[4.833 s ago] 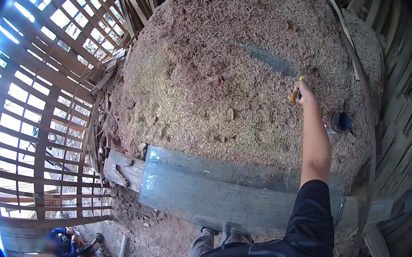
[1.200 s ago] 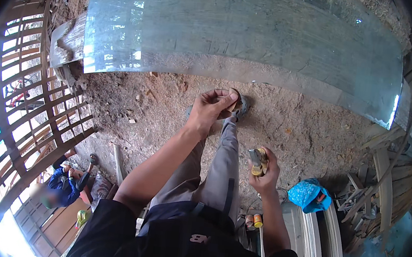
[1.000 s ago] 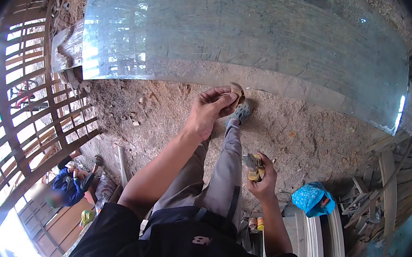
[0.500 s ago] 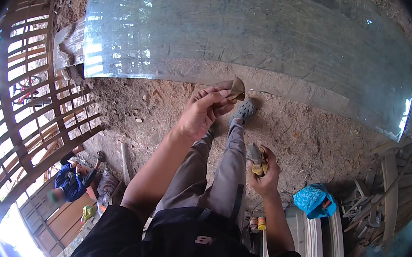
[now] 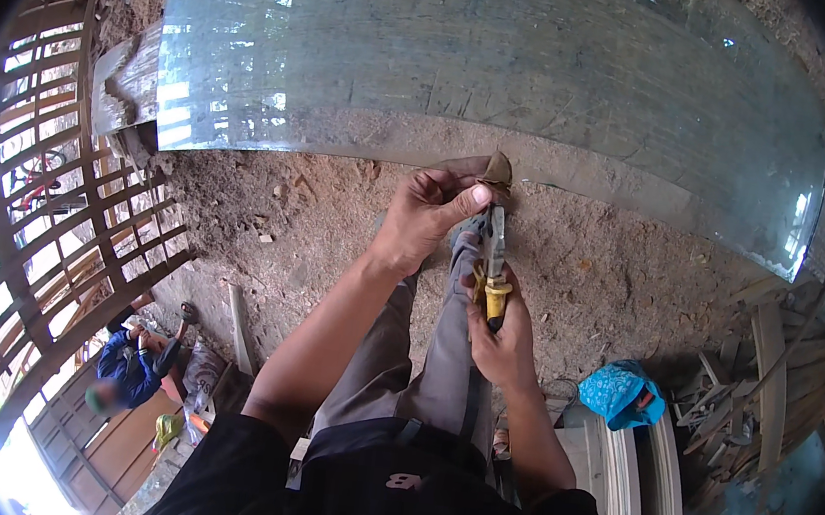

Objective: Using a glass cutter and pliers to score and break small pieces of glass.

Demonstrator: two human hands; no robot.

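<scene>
Left hand (image 5: pixel 424 221): pinched a brown, folded, leaf-like piece (image 5: pixel 495 172) by 1 side, probably leaving the rest accessible.
Folded piece: appeared in the air over the near edge of the greenish rectangular glass sheet (image 5: pixel 514 57).
Right hand (image 5: pixel 504 340): curled around yellow-handled metal pliers (image 5: pixel 496 282), tips aimed at the piece; contact was unclear.
Obstacles: the sheet's near edge lay close; loose wood scraps (image 5: pixel 766 385) lay near its right corner.
</scene>
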